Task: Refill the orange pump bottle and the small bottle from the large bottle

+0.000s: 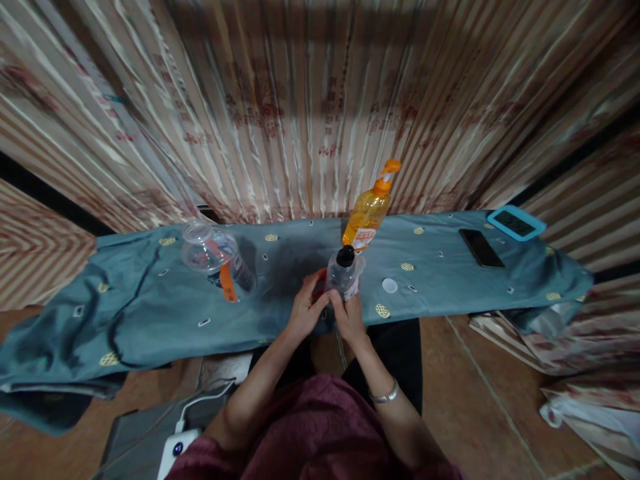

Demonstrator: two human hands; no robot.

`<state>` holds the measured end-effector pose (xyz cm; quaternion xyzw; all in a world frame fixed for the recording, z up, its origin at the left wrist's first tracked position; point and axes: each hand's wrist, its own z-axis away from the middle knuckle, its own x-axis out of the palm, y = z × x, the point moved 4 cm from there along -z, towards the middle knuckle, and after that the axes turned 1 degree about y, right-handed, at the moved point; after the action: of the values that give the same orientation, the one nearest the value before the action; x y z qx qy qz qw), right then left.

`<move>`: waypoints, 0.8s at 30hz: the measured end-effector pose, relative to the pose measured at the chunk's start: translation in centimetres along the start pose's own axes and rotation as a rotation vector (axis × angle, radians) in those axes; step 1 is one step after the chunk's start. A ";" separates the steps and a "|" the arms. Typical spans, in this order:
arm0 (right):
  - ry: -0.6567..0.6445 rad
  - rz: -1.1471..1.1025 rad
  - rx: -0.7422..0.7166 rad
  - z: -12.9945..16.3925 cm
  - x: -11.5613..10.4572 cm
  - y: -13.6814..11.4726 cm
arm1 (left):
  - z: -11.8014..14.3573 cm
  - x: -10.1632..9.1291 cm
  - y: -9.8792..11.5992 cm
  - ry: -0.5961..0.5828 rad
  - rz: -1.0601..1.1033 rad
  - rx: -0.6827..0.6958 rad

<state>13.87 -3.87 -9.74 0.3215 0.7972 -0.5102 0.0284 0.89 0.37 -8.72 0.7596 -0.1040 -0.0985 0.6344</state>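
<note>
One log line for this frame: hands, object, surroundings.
left hand: grips small bottle | right hand: grips small bottle, black cap on | behind: orange pump bottle

Two bare forearms, no sleeves reaching past the elbow. Thin silver metal bangle (385, 395) on the right wrist, left hand (305, 312) and right hand (350, 319) without rings as far as visible. Dark maroon fabric top (320, 433), black garment (395, 353) below.
</note>
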 end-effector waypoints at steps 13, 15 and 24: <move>0.040 -0.080 0.238 2.4 -6.8 -0.5 | -0.6 0.1 -1.1 -0.005 -0.016 -0.074; 0.082 -0.108 0.198 0.5 -7.7 -2.2 | -0.9 0.3 -0.6 0.011 0.008 -0.062; -0.106 -0.225 -0.023 -6.1 -3.5 -4.6 | -1.5 0.8 0.4 -0.006 0.073 -0.060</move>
<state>15.88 -1.73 -1.87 0.2023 0.8313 -0.5175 0.0167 2.06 1.45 -8.10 0.7358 -0.1305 -0.0808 0.6596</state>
